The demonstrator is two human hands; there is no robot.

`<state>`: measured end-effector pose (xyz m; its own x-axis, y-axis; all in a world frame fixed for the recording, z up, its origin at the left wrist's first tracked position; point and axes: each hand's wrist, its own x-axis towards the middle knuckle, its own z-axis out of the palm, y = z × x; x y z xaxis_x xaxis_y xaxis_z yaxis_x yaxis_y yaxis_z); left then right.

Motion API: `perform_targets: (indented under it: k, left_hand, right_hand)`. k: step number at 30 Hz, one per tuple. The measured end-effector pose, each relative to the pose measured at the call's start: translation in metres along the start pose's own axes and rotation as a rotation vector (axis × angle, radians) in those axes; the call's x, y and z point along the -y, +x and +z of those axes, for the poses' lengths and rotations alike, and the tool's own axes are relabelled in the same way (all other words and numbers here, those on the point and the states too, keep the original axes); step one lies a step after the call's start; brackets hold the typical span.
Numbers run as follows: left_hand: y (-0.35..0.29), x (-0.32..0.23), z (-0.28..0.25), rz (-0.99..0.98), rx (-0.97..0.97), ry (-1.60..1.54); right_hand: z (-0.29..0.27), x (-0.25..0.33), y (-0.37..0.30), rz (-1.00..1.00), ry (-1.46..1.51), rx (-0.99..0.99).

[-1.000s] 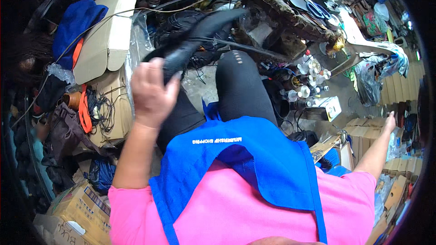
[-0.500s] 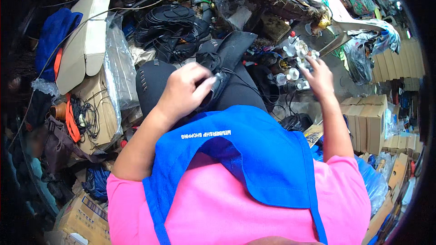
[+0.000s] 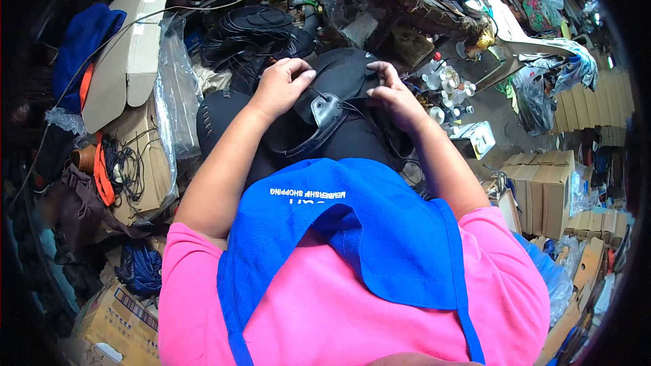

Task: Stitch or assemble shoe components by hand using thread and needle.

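Observation:
Across my lap lies a black leather shoe (image 3: 328, 110), its eyelet flap and a loose black lace facing me. Beyond the flap a broad, dark rounded part (image 3: 342, 71) shows, seemingly belonging to the same shoe. My left hand (image 3: 279, 88) is closed at its left edge, thumb and fingers pinched together. At the right edge my right hand (image 3: 399, 98) grips with thumb and fingers, though the exact contact is hard to see. A blue apron (image 3: 352, 230) covers my front, below the shoe.
Small white bottles (image 3: 449, 85) cluster on the right, with a white box (image 3: 477, 139) close by. Cardboard boxes (image 3: 539, 186) stand farther right. A coil of black cord (image 3: 254, 27) sits beyond my left knee; cardboard sheets (image 3: 115, 61) lean at the left.
My right hand has come left from the white bottles to the shoe. The shoe has turned, bringing its eyelet flap into view, and my left hand has moved slightly farther from me.

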<state>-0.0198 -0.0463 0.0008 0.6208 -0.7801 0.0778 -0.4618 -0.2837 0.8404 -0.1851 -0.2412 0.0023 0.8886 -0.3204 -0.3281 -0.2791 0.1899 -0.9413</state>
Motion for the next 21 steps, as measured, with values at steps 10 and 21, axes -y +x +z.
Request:
perform_targets:
  k: [10,21]
  left_hand:
    - [0.020,-0.004,0.000,0.022,0.209,0.201]
    - [0.026,-0.011,-0.002,-0.267,0.314,-0.848]
  right_hand:
    - [-0.017,-0.032,-0.009,0.022,-0.170,-0.047]
    - [-0.002,0.007,-0.007,0.199,-0.036,0.169]
